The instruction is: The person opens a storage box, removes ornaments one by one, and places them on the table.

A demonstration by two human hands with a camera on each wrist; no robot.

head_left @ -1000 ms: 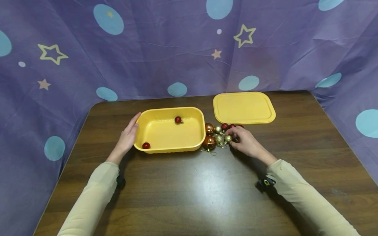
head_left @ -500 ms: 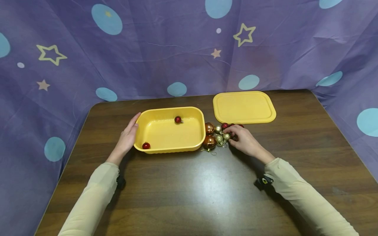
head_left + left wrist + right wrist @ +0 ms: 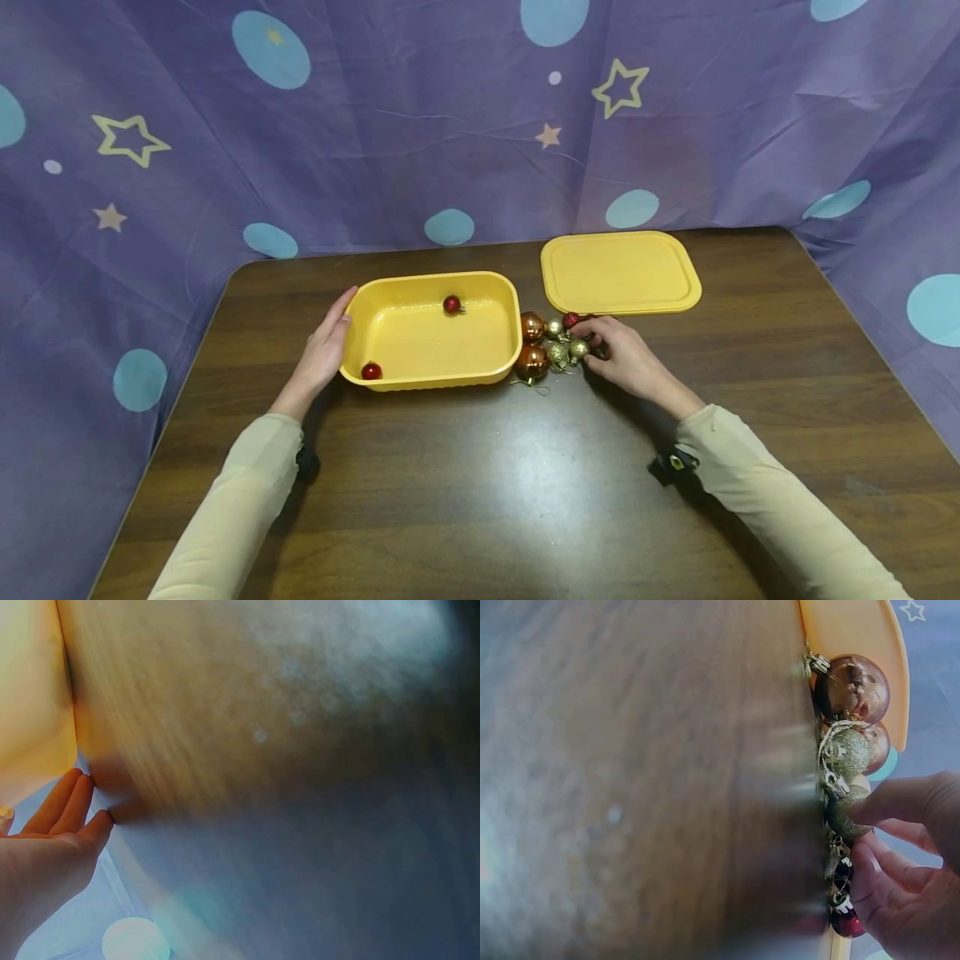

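My left hand (image 3: 324, 346) lies against the left end of a yellow plastic box (image 3: 431, 382); in the left wrist view its fingers (image 3: 64, 802) are fairly straight along the box wall. Two small red baubles (image 3: 452, 305) are inside the box. Right of it, my right hand (image 3: 624, 354) pinches a small gold glitter bauble (image 3: 578, 350) at the cluster's edge. The right wrist view has this gold bauble (image 3: 847, 814) between thumb and fingers. Close by lie two copper baubles (image 3: 532, 362), other gold baubles (image 3: 557, 356) and dark red ones (image 3: 572, 320), partly hidden by the hand.
A yellow lid (image 3: 621, 273) lies flat on the brown wooden table (image 3: 450, 492), behind the baubles. A purple curtain (image 3: 480, 125) with stars and dots hangs behind the table. Hanging loops (image 3: 542, 390) trail from the copper baubles onto the tabletop.
My right hand shifted slightly left with the gold bauble, then slightly back right. The left hand, box and two red baubles inside stay in place.
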